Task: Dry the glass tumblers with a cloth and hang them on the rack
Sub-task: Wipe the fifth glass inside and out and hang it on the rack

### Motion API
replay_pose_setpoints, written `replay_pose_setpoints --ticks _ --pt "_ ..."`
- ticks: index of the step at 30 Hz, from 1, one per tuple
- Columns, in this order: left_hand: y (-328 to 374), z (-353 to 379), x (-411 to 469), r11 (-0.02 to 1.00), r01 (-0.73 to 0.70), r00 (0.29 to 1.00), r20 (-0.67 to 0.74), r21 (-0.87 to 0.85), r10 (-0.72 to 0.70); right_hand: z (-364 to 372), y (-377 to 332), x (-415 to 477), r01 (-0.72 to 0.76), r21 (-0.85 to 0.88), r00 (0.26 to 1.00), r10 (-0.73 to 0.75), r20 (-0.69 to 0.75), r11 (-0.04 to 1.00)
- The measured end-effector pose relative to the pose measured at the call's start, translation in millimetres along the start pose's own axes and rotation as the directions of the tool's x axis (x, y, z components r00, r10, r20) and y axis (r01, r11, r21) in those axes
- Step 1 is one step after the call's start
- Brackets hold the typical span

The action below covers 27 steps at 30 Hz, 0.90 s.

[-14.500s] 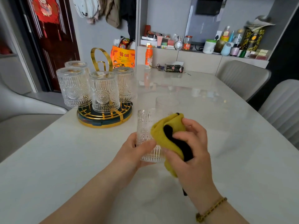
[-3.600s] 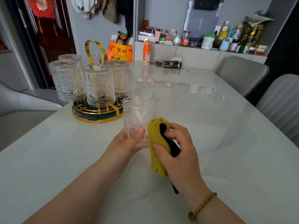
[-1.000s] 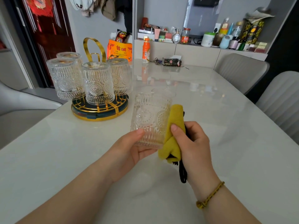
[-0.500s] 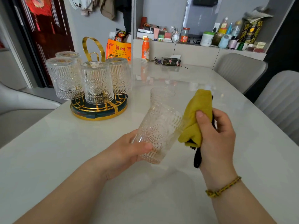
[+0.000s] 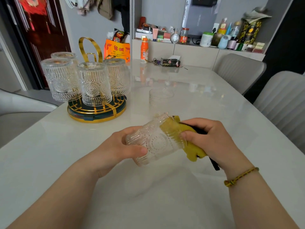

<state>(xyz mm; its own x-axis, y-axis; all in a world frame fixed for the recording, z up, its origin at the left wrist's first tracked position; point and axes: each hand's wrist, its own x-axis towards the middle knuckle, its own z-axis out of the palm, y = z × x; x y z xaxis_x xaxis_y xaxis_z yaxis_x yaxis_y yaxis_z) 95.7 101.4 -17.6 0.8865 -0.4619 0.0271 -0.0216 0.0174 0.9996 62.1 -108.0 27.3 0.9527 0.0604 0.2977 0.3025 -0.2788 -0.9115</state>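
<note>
gripping the tumbler (image 5: 155, 141) base, left hand (image 5: 118, 146) tips its mouth rightward toward the cloth (image 5: 189, 141) clutched by right hand (image 5: 209, 138).

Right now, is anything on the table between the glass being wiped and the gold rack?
In the head view, nothing: bare table separates the held tumbler from the rack. Another tumbler stands off to the side.

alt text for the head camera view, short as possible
The left hand holds a tilted glass tumbler while the right hand pushes a yellow cloth into its mouth. Four tumblers hang upside down on a gold rack.
</note>
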Motion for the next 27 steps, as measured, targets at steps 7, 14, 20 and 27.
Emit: replay_pose_setpoints --ticks 7,14,20,27 --pt "0 0 3 0.997 0.05 0.999 -0.007 -0.059 -0.051 8 9 1 -0.074 0.019 0.992 0.071 0.101 0.997" --pt "-6 5 6 0.978 0.112 0.994 0.039 -0.175 -0.107 8 10 1 -0.178 0.17 0.982 0.165 0.091 0.969" --pt "-3 0 9 0.951 0.114 0.991 -0.04 -0.288 -0.131 -2 15 4 -0.121 0.419 0.992 0.093 0.087 0.9" --pt "1 -3 7 0.941 0.123 0.992 0.01 -0.316 -0.126 -1 9 2 -0.081 0.236 0.987 0.045 0.155 0.968"
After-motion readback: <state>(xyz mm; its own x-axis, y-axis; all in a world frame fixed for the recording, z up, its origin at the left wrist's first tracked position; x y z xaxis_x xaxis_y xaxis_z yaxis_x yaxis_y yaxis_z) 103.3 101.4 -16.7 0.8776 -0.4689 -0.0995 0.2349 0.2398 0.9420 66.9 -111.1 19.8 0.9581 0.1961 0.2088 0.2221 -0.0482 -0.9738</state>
